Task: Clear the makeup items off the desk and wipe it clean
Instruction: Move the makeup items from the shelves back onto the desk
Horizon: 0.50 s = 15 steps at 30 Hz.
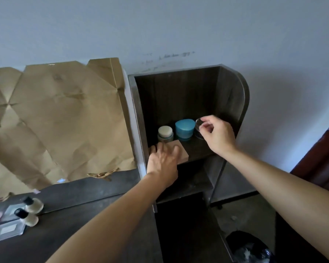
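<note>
You're mid-shelving: left hand (163, 160) holds the pink box (183, 154) on the shelf (198, 151), right hand (217, 134) pinches a clear jar (198, 124); release both, then fetch the bottles (33, 205) off the table (87, 215).

**Makeup on shelf and counter**

On the shelf (198, 151), a white-lidded jar (165, 132) and a blue jar (185, 128) stand together. The left hand (162, 164) grips a pink box (180, 151) lying before them. The right hand (218, 134) pinches a clear round case (198, 123). Two black-capped bottles (31, 211) stand on the counter (84, 215).

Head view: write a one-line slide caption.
The left hand holds a pink box on the shelf; right hand pinches a clear jar beside the blue jar.
</note>
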{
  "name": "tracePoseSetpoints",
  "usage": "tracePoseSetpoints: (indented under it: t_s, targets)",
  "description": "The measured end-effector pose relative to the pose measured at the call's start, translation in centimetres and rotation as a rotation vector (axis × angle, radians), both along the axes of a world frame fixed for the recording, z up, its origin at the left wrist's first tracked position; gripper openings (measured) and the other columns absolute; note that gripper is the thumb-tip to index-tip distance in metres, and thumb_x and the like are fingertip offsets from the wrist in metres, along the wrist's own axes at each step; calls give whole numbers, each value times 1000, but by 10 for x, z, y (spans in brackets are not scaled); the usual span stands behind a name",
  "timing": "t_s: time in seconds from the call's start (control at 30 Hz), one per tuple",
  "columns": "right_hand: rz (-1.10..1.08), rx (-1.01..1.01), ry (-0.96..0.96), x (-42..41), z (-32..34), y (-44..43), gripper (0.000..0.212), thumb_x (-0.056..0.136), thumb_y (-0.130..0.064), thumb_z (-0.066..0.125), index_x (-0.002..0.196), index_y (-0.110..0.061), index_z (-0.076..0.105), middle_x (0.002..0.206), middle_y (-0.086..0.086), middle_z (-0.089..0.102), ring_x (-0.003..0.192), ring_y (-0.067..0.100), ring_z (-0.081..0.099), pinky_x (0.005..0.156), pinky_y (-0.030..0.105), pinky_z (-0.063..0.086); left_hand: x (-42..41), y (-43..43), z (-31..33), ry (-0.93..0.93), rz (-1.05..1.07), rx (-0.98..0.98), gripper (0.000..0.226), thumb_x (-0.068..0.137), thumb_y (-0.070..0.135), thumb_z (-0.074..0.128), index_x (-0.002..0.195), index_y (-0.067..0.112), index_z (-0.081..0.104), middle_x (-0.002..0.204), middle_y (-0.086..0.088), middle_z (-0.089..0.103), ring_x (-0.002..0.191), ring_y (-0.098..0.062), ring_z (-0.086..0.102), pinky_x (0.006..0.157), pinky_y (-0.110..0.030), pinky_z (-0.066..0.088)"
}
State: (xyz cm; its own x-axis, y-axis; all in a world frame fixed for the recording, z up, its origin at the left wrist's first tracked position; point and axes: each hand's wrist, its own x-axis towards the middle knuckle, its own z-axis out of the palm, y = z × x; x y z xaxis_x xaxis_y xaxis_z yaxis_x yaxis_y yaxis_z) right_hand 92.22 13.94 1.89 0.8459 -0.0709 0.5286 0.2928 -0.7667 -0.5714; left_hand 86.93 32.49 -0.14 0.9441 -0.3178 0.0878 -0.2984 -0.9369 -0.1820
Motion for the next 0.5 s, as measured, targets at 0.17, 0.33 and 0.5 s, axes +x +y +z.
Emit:
tracePoseSetpoints:
  t_s: [0.17, 0.33, 0.5]
  targets:
    - [178, -35, -31, 36, 20, 6, 24, 85, -25, 63, 108, -20, 64, 93, -5, 68, 83, 11, 64, 73, 29, 54, -6, -6, 2, 2, 65, -71, 70, 72, 49, 63, 128, 22, 32, 124, -14, 44, 115, -34, 38, 100, -45, 30]
    - [341, -297, 15, 56, 38, 30, 29, 86, -33, 62, 113, -24, 62, 109, -1, 66, 99, 21, 62, 78, 34, 52, -39, -9, -10, -44, 117, -153, 67, 66, 48, 64, 120, 17, 40, 113, -10, 43, 100, -31, 47, 85, -38, 40]
    - [483, -710, 163, 49, 37, 71, 38, 89, -38, 55, 125, -25, 52, 117, 7, 58, 102, 30, 58, 74, 36, 43, -79, 5, -21, -66, 291, -255, 66, 67, 51, 61, 120, 17, 40, 110, -6, 44, 97, -28, 47, 85, -36, 41]
